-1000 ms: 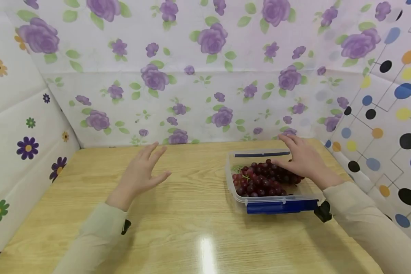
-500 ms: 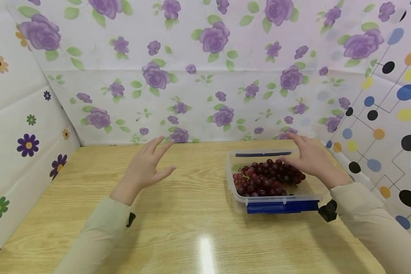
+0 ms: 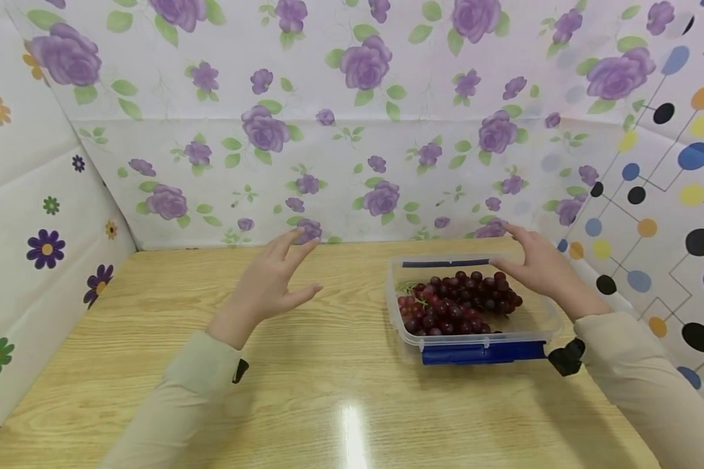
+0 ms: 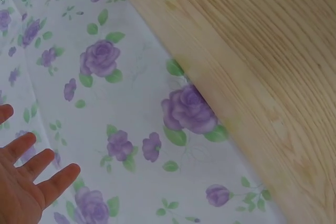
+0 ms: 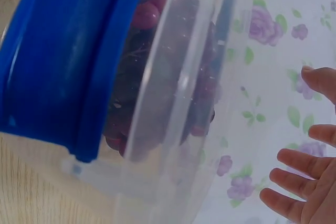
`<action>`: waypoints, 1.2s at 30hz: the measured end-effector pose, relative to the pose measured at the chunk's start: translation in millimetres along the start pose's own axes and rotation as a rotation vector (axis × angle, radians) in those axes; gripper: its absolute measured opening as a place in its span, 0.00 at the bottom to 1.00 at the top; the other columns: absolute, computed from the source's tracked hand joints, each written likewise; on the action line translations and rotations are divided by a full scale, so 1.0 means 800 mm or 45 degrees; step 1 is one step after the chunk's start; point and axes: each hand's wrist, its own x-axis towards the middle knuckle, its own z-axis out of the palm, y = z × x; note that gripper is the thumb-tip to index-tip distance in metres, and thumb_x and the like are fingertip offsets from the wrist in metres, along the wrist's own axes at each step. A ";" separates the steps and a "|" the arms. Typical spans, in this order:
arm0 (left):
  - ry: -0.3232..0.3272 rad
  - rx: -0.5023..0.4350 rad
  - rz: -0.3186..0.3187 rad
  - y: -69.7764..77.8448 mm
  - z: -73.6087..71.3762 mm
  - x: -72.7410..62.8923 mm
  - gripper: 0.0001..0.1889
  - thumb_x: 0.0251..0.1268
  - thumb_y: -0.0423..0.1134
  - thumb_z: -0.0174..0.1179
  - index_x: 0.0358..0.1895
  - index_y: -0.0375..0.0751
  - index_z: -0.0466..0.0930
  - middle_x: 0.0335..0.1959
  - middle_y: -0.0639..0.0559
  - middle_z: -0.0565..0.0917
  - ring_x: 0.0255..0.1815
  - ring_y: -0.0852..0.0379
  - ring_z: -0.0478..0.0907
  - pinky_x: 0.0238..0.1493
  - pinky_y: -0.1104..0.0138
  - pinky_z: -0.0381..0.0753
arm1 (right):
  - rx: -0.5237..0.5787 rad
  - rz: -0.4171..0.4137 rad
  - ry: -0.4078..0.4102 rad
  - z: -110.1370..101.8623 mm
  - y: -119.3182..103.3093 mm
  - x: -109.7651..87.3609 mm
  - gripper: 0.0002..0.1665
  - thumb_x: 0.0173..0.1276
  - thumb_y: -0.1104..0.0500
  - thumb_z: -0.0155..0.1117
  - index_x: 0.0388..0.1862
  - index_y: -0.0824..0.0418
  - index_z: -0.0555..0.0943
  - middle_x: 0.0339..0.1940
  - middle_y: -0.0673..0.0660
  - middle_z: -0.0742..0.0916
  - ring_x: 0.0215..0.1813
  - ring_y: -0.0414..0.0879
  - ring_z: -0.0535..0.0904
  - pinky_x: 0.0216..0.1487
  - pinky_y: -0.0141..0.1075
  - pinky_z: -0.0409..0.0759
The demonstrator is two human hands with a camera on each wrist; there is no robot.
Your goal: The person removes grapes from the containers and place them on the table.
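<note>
A clear plastic food container [image 3: 407, 340] without a lid on it stands at the right of the table, with a blue latch flap [image 3: 481, 353] along its front. Inside lie dark red grapes [image 3: 452, 312] in bunches with green stems. My right hand [image 3: 542, 267] hovers over the container's right back corner, fingers spread and holding nothing. My left hand [image 3: 270, 283] is in the air left of the container, thumb apart from the fingers, palm facing right. In the right wrist view the blue flap [image 5: 63, 61] looms close, with the open right hand [image 5: 310, 177] beyond the container wall.
The wooden table [image 3: 305, 391] ends at a back wall sheet [image 3: 328, 163] printed with purple roses. A sheet with coloured dots [image 3: 651, 260] closes the right side, and one with small flowers [image 3: 29, 195] the left. Black wrist devices [image 3: 566, 358] sit at the cuffs.
My left hand has moved to the right and slightly farther forward. My right hand has shifted right, away from above the grapes. The container and grapes have stayed in place.
</note>
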 end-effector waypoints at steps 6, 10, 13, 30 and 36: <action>-0.032 -0.049 -0.004 0.015 0.002 0.011 0.37 0.55 0.54 0.64 0.67 0.42 0.66 0.66 0.36 0.67 0.66 0.38 0.66 0.58 0.45 0.73 | 0.048 0.034 -0.014 -0.007 0.005 -0.003 0.46 0.70 0.41 0.55 0.74 0.68 0.54 0.67 0.77 0.65 0.64 0.73 0.63 0.58 0.67 0.64; -0.068 -0.116 -0.042 0.025 0.002 0.020 0.39 0.54 0.54 0.65 0.68 0.44 0.64 0.66 0.37 0.67 0.65 0.38 0.67 0.57 0.45 0.74 | 0.084 0.062 -0.030 -0.008 0.009 -0.005 0.46 0.70 0.41 0.54 0.73 0.70 0.54 0.66 0.78 0.66 0.63 0.73 0.64 0.57 0.66 0.65; -0.101 -0.165 -0.081 0.033 0.003 0.026 0.39 0.54 0.54 0.66 0.69 0.45 0.63 0.66 0.38 0.67 0.64 0.38 0.68 0.57 0.45 0.74 | 0.101 0.083 -0.035 -0.008 0.012 -0.006 0.46 0.70 0.41 0.54 0.73 0.70 0.54 0.65 0.78 0.67 0.63 0.73 0.64 0.57 0.66 0.66; -0.187 -0.253 -0.020 0.062 0.018 0.051 0.37 0.57 0.54 0.65 0.68 0.45 0.64 0.67 0.40 0.67 0.64 0.40 0.69 0.58 0.49 0.74 | 0.100 0.139 -0.055 -0.009 0.032 -0.016 0.48 0.70 0.37 0.51 0.72 0.71 0.54 0.62 0.80 0.69 0.59 0.73 0.69 0.54 0.65 0.69; -0.196 -0.247 0.010 0.073 0.025 0.059 0.36 0.57 0.55 0.65 0.67 0.45 0.66 0.66 0.41 0.68 0.62 0.42 0.71 0.57 0.51 0.75 | 0.127 0.148 -0.057 -0.009 0.035 -0.021 0.46 0.71 0.39 0.52 0.72 0.72 0.55 0.61 0.79 0.71 0.59 0.73 0.70 0.53 0.64 0.71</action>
